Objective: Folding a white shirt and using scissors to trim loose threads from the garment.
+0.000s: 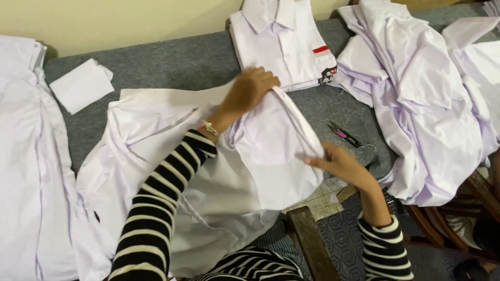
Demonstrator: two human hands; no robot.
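Garment workshop: stacked white shirts (416, 99), snips (344, 133)

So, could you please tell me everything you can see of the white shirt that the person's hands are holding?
The white shirt is thin, slightly glossy woven cloth, spread creased across the grey felt-covered table and hanging over its near edge. Its collar band is pulled taut between both hands: the left hand grips one end further up the table, the right hand pinches the other near the edge. A striped sleeve lies across its body.

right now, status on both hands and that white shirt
Left hand and right hand both gripping the collar band. White shirt spread on grey table. Small snips lie beside it.
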